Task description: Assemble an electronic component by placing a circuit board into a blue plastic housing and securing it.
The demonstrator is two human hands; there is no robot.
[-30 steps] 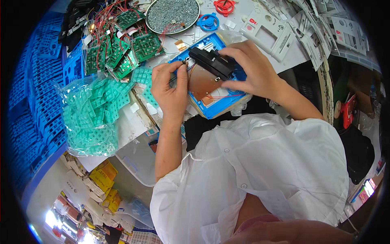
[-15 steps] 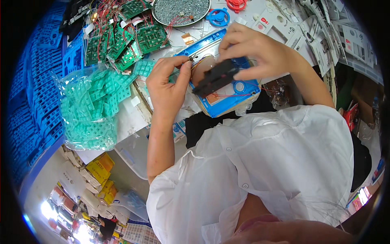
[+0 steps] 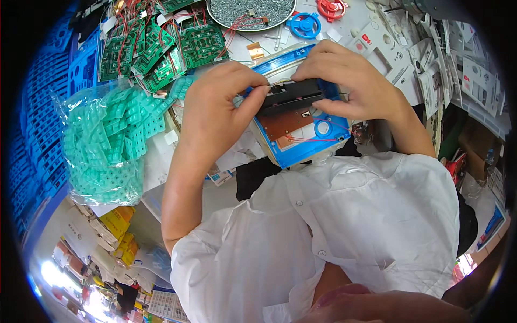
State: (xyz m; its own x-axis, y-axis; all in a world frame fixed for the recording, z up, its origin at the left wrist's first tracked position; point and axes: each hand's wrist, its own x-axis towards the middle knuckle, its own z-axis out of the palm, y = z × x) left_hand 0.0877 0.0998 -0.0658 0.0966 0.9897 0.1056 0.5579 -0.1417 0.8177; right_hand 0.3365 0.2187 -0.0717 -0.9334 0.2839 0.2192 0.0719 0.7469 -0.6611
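Note:
A long black plastic part [image 3: 293, 98] with an open, slotted upper side is held tilted above a blue plastic housing [image 3: 301, 153]. My right hand [image 3: 350, 81] grips its right end, with fingers behind and thumb in front. My left hand [image 3: 221, 102] pinches thumb and forefinger together at the part's left end; whatever they hold is hidden by the fingertips. Inside the housing lies a brown circuit board [image 3: 285, 128] with thin red wires [image 3: 309, 140]. A round ring [image 3: 323, 127] is moulded in the housing's right side.
Green circuit boards [image 3: 202, 46] with red wires lie at the far left, beside a round tray of screws [image 3: 250, 27]. Nearer is a bag of turquoise keypads [image 3: 107, 145]. A blue wheel [image 3: 304, 25], a red wheel [image 3: 331, 8] and white printed panels [image 3: 382, 48] lie beyond and right.
The black part has turned more level and its slotted side now shows. My left hand has come to its left end, away from where it pinched a small dark metallic piece. The view shifted slightly.

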